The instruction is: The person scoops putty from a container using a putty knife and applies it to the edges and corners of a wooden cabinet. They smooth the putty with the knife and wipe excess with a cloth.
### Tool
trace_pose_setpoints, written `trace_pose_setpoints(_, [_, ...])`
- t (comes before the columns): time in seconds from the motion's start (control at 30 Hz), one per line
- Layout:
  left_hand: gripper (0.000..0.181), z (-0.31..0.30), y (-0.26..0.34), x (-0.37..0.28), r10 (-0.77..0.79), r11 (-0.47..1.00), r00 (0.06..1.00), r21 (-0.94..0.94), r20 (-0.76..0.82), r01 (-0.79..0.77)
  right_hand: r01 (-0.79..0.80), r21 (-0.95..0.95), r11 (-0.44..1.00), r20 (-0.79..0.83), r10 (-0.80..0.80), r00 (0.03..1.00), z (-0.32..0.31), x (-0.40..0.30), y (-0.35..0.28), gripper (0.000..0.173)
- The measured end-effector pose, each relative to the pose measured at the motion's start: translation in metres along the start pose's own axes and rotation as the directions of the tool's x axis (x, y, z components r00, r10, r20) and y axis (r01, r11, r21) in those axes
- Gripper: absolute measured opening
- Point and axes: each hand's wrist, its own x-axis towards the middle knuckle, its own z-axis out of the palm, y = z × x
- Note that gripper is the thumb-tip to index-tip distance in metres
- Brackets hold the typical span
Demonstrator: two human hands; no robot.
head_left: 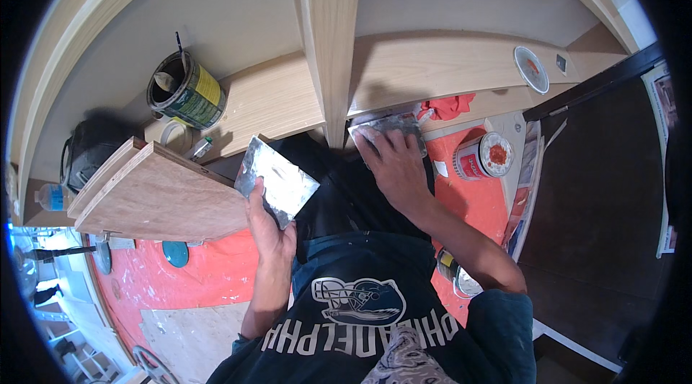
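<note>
My left hand [268,227] grips a flat square metal putty plate [281,176], thumb on its face, over my dark-clothed lap. With spread fingers, my right hand [397,165] holds a second metal plate or broad scraper [394,123] beside the wooden upright post [331,33]; its lower part is hidden by the fingers. A crumpled red cloth [451,107] lies just right of that plate. On the shelf at the left stands a large open can [186,91] with a brush in it. An open tin with white and orange filler [481,157] stands to the right of my right hand.
Plywood panels [162,195] project at left below a dark bag [100,146] and a plastic bottle [52,197]. A round lid [531,69] bearing orange filler rests on the right shelf [432,68]. Another can [459,276] stands on the red floor sheet [200,270], near my right elbow.
</note>
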Motion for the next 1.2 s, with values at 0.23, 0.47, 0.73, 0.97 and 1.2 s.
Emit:
trace_pose_setpoints(0.23, [0.035,-0.005,-0.002,0.0,-0.02,0.999,1.0,0.027,0.008,0.02,-0.073,0.056,0.996,-0.11,0.079,0.991,-0.03,0.023,0.022,0.035])
trace_pose_setpoints(0.47, [0.035,-0.002,0.0,-0.002,-0.012,0.999,1.0,0.036,0.005,0.011,-0.065,0.045,0.997,-0.037,0.066,0.997,-0.025,0.037,0.017,0.029])
trace_pose_setpoints(0.73, [0.033,-0.005,-0.001,0.002,-0.03,0.999,1.0,-0.011,-0.007,0.03,-0.033,0.029,0.999,0.005,0.033,0.999,-0.03,0.033,0.001,0.031])
trace_pose_setpoints(0.97, [0.033,-0.012,-0.002,0.009,-0.028,1.0,0.998,0.006,-0.048,0.028,-0.036,0.033,0.999,-0.118,0.039,0.992,-0.005,-0.007,0.021,0.043])
trace_pose_setpoints(1.2, [0.033,-0.013,-0.002,0.012,-0.033,0.999,0.999,0.018,-0.007,0.033,-0.056,0.006,0.998,-0.165,0.057,0.985,0.012,-0.001,0.023,0.044])
